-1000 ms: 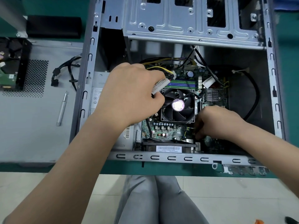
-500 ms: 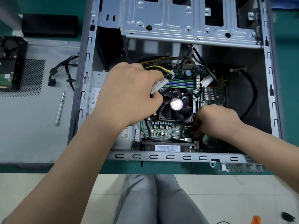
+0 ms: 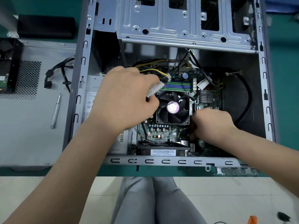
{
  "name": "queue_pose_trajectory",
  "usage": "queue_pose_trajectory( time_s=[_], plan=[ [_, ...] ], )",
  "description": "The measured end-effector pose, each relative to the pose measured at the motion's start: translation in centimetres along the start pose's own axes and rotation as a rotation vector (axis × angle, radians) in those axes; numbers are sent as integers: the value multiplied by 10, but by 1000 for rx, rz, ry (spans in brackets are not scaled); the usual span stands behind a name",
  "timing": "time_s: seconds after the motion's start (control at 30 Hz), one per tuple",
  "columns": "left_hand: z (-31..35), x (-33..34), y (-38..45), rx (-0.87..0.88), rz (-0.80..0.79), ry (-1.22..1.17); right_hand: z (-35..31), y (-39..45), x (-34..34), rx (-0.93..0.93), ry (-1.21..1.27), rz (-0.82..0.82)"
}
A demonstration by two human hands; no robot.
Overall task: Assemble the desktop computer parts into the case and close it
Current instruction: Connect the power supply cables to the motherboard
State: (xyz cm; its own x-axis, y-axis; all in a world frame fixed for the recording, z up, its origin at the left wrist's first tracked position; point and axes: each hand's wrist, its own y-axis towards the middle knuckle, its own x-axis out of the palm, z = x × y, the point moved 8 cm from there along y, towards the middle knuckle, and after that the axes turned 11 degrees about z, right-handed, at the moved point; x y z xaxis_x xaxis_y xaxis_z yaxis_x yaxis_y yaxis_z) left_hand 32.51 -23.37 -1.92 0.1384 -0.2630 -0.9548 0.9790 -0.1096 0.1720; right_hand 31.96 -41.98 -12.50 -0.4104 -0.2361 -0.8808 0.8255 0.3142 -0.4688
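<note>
The open grey computer case [image 3: 81, 88] lies on its side on the green table. Inside sits the motherboard [image 3: 159, 134] with a black CPU fan [image 3: 172, 108] and RAM sticks [image 3: 178, 85]. My left hand [image 3: 124, 99] is left of the fan, its fingers curled round a cable bundle with a white label [image 3: 153, 90]. My right hand [image 3: 212, 126] reaches down at the fan's lower right; its fingertips are curled into the board and hidden, so what they hold is unclear.
The grey side panel [image 3: 25, 135] lies left of the case with a silver screwdriver [image 3: 55, 110] on it. A hard drive in a black bracket [image 3: 8, 67] and loose black cables [image 3: 59, 75] lie nearby. The drive cage [image 3: 178, 26] spans the case's far end.
The view has shifted slightly. Both hands stay in nearly the same places; the right hand has edged a little nearer the fan's lower corner.
</note>
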Motion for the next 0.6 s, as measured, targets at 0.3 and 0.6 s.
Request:
queue_pose_trajectory(
  time_s=[0.3,0.6],
  plan=[
    [0,-1,0,-8,9,0,1,2,3,6,16,-60],
    [1,-2,0,-22,-16,20,0,0,8,-29,55,-110]
  ],
)
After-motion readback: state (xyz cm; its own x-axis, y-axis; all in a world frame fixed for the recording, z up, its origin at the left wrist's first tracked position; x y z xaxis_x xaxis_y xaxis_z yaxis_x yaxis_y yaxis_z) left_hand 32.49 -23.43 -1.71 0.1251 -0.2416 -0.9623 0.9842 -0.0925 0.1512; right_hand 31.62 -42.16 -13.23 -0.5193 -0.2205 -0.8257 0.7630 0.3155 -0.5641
